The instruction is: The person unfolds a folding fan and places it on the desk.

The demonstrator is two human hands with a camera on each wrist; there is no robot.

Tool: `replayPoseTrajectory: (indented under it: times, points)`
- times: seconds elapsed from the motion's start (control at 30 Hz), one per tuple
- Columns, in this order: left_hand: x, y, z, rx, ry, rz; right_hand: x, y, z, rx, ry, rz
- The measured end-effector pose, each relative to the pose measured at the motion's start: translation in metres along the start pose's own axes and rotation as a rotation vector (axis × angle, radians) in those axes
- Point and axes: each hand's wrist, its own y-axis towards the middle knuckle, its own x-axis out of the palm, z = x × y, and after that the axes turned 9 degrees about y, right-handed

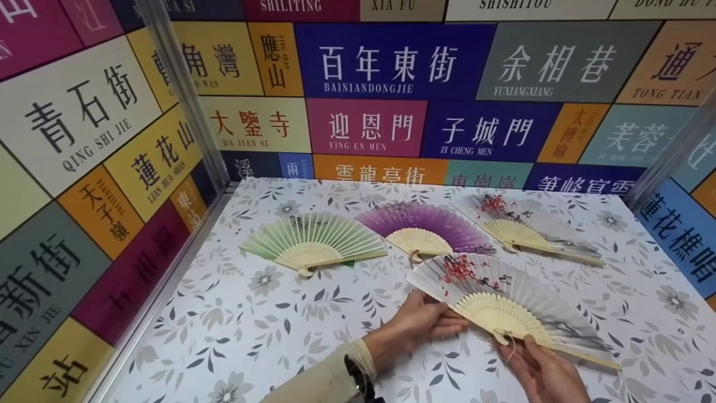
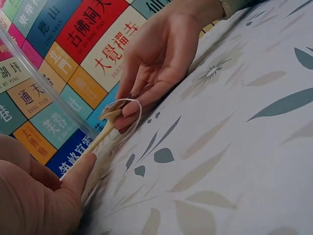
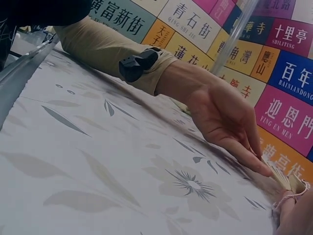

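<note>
An open folding fan (image 1: 503,299), pale grey with red blossoms and cream ribs, is held between both hands above the table. My left hand (image 1: 419,322) pinches its left outer rib, fingers underneath. My right hand (image 1: 540,366) grips near the pivot, where a thin cord loop (image 2: 140,115) hangs. The left wrist view shows the left thumb (image 2: 83,174) along the rib. Beyond lie a green fan (image 1: 310,238), a purple fan (image 1: 430,226) and a second grey fan with red blossoms (image 1: 526,232), all spread open.
A white cloth with a leaf and flower print covers the table (image 1: 251,330). Panels with coloured street-name blocks (image 1: 391,61) enclose its back and sides. A metal corner strip (image 1: 184,84) runs up at the back left.
</note>
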Motion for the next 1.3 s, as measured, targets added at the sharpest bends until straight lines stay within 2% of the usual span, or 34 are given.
replayPoseTrajectory:
  times: [0.27,0.47,0.8,1.07,1.17,1.3]
  points:
    - [-0.001,-0.004,-0.003,-0.014,0.005,-0.007,-0.004,-0.005,-0.001,0.047,0.095,-0.035]
    - [-0.004,-0.006,-0.005,-0.029,0.009,-0.016,-0.005,-0.005,0.001,0.068,0.097,-0.026]
    - [-0.006,-0.013,-0.004,-0.044,0.06,-0.02,-0.003,-0.01,0.004,0.062,0.02,0.014]
    - [-0.01,-0.018,-0.003,-0.071,0.088,0.012,-0.002,-0.016,0.002,0.057,-0.051,0.038]
    - [-0.012,-0.019,-0.001,-0.061,0.111,0.013,-0.002,-0.017,0.0,0.044,-0.064,0.076]
    - [-0.014,-0.022,0.003,-0.012,0.176,0.014,-0.002,-0.018,-0.001,0.033,-0.078,0.11]
